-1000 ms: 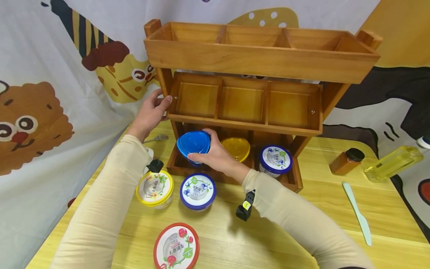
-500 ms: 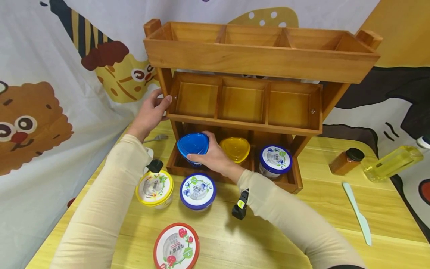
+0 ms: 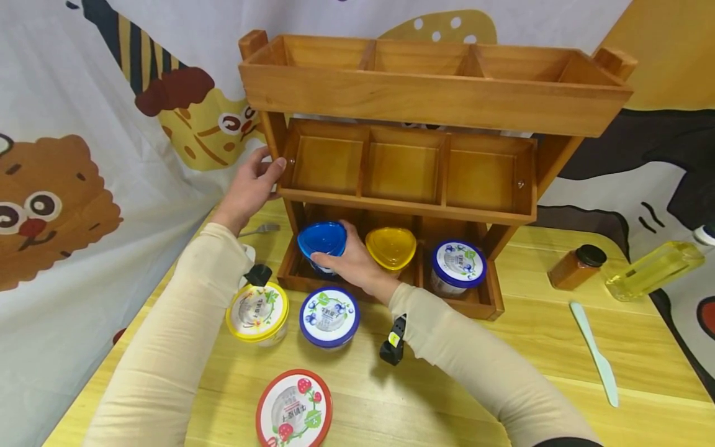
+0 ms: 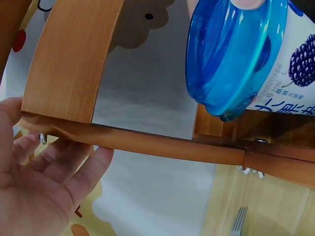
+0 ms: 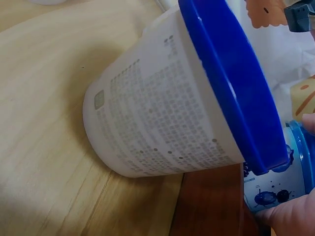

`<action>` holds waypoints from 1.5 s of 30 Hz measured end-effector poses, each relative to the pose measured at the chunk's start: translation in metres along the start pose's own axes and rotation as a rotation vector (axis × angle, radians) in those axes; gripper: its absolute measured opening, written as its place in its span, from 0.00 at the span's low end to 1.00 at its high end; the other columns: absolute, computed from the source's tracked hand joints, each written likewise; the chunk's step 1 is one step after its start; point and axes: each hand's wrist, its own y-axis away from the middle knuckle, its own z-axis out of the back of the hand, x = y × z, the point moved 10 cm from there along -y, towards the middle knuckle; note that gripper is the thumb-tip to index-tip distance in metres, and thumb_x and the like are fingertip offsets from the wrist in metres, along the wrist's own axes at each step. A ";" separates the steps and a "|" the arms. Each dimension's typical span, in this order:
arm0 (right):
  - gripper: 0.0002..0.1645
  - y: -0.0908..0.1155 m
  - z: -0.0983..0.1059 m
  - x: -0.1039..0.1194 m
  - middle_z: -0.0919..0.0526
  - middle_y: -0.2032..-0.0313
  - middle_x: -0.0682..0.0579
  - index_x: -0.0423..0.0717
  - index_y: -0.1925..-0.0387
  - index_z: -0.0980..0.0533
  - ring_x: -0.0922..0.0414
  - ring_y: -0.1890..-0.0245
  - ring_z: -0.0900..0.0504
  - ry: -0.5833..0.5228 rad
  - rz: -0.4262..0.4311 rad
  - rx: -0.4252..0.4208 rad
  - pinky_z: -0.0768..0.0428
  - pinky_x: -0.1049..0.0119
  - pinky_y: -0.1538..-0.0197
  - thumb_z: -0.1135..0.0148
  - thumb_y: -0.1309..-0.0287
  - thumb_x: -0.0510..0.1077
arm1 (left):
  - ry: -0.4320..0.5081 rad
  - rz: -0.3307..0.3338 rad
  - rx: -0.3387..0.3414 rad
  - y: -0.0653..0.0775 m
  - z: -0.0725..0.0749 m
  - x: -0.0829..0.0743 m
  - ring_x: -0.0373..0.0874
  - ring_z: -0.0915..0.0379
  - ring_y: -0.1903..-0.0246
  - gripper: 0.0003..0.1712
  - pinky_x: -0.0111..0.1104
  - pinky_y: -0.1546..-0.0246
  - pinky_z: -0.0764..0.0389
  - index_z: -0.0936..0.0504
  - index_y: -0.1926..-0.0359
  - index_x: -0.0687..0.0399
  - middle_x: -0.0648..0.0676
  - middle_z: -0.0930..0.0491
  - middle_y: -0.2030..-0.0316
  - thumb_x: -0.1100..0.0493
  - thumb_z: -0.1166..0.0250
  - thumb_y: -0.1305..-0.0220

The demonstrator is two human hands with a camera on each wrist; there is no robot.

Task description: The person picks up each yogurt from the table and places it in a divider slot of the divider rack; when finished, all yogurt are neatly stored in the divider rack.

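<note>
We grip the rack (image 3: 436, 102) with our left hand (image 3: 251, 189); our right hand (image 3: 356, 257) curls round the blue cup (image 3: 322, 239) in the bottom tray's (image 3: 295, 282) left compartment (image 3: 296, 267). If we swing wide letting go, we might tip the neighbouring yellow cup (image 3: 393, 248).

On the red tub (image 3: 294, 408), farthest out in front of the rack (image 3: 436, 99), I can make out the Chinese characters 牛奶; those after them blur. The yellow tub (image 3: 257, 312) and blue tub (image 3: 329, 317), closer to the rack's front, carry Chinese lettering too small to read, as does the second blue tub (image 3: 458, 267) in its bottom right compartment. The cup (image 4: 295, 59) at the rack's bottom left compartment shows big blue Chinese characters, the first 大, and a faint code (image 4: 270, 86).
</note>
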 end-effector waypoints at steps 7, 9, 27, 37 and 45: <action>0.62 -0.002 0.000 -0.001 0.41 0.27 0.41 0.53 0.22 0.56 0.43 0.29 0.38 0.008 0.000 -0.023 0.36 0.46 0.28 0.27 0.46 0.57 | 0.000 0.005 -0.001 0.000 0.001 0.000 0.54 0.35 0.34 0.43 0.51 0.38 0.26 0.52 0.22 0.46 0.62 0.36 0.30 0.36 0.50 0.28; 0.63 -0.002 -0.001 -0.001 0.41 0.27 0.41 0.53 0.22 0.57 0.43 0.29 0.38 0.002 0.000 -0.022 0.36 0.47 0.28 0.27 0.47 0.57 | -0.004 0.008 -0.001 0.001 0.001 0.001 0.54 0.35 0.34 0.43 0.51 0.38 0.26 0.53 0.22 0.45 0.61 0.36 0.30 0.36 0.50 0.28; 0.64 0.008 0.011 0.019 0.51 0.24 0.45 0.56 0.22 0.58 0.42 0.27 0.42 0.035 0.034 -0.104 0.36 0.43 0.29 0.27 0.48 0.60 | 0.000 0.010 -0.001 0.001 0.001 0.001 0.54 0.36 0.33 0.43 0.51 0.38 0.26 0.52 0.22 0.44 0.61 0.37 0.30 0.36 0.49 0.28; 0.59 0.033 0.014 0.043 0.51 0.23 0.51 0.59 0.22 0.56 0.47 0.26 0.44 -0.007 0.157 -0.015 0.38 0.44 0.28 0.30 0.45 0.59 | -0.007 0.007 0.000 0.002 0.001 0.001 0.54 0.36 0.33 0.42 0.51 0.38 0.26 0.53 0.22 0.45 0.61 0.36 0.30 0.36 0.50 0.28; 0.53 0.057 0.027 0.060 0.46 0.24 0.57 0.58 0.24 0.50 0.52 0.24 0.47 -0.076 0.264 0.058 0.43 0.48 0.25 0.32 0.42 0.59 | -0.003 0.007 0.004 0.002 0.001 0.001 0.54 0.36 0.33 0.43 0.51 0.37 0.27 0.53 0.22 0.46 0.61 0.37 0.29 0.36 0.50 0.28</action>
